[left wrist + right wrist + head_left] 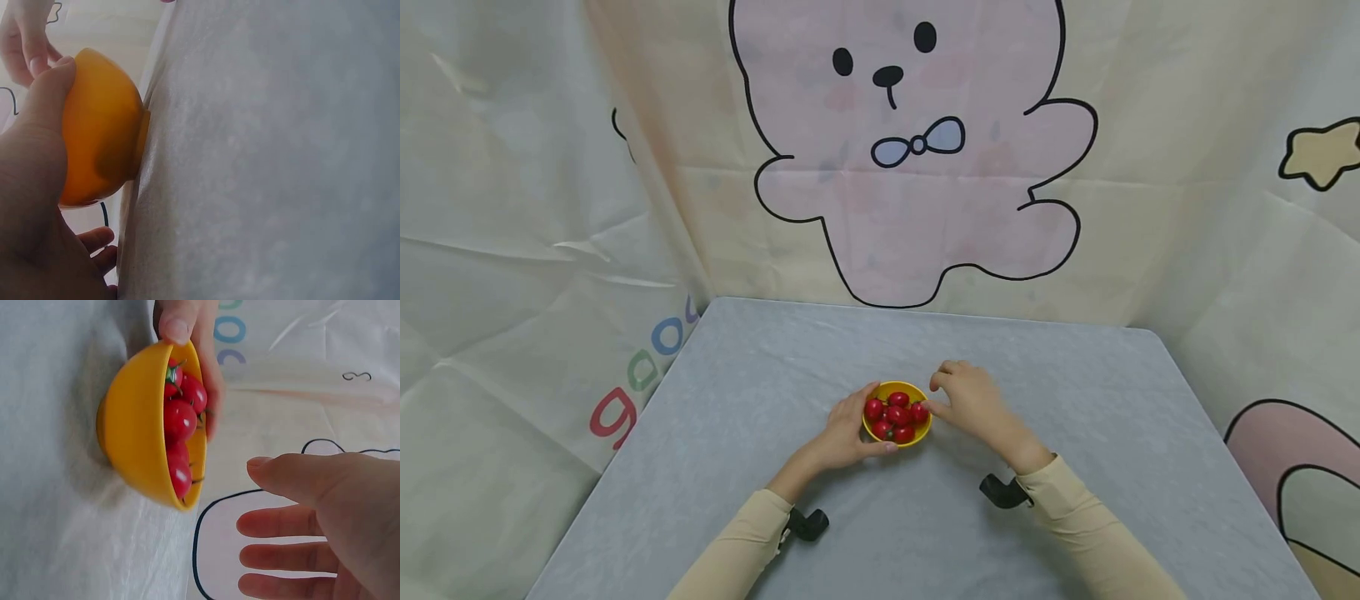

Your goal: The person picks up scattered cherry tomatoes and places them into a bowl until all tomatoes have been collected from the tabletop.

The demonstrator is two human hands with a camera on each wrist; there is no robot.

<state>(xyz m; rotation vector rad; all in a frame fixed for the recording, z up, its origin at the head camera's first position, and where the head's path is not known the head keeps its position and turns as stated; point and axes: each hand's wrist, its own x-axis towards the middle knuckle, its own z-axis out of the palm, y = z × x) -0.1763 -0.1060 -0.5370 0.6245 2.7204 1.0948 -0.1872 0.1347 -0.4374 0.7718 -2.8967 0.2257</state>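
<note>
A yellow bowl (922, 432) stands upright on the table, holding several red cherry tomatoes (898, 415) with green stems. My left hand (842, 437) grips the bowl's left side, its thumb at the near rim and its fingers round the far side. In the left wrist view the thumb lies against the orange-looking wall of the bowl (103, 131). Just right of the bowl is my right hand (970, 400). The right wrist view shows its fingers (278, 522) fairly straight, apart from the thumb, with nothing between them and a gap to the tomatoes (180, 420).
A pale grey-blue cloth covers the table (1075, 400). Behind it hangs a cream curtain (1150, 167) with a cartoon bear, and more printed fabric hangs at both sides. Black wrist mounts (808, 525) jut from both sleeves close above the tabletop.
</note>
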